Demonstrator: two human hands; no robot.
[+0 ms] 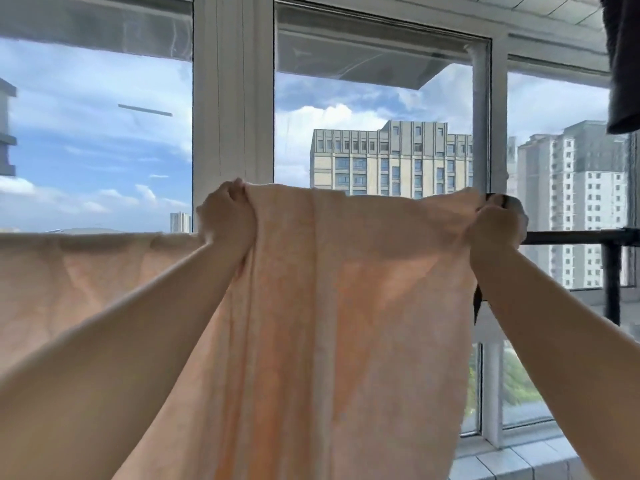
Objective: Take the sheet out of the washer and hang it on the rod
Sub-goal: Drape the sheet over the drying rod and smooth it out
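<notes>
Already both hands are up at rod height: the left hand [227,211] bunches a fistful of the peach sheet [346,289] at its top edge, and the right hand [495,225] pinches the far corner, fingers curled round the cloth. Between them the sheet's edge is raised above the dark rod [575,236], whose bare end shows to the right. To the left, more of the sheet seems already draped and hanging. So the washer step looks finished; what remains, I judge, is laying this last stretch over and smoothing it. Beyond stand tall windows [233,98], apartment blocks, blue sky, a tiled sill [512,459] and a dark garment [623,64] hanging top right.
</notes>
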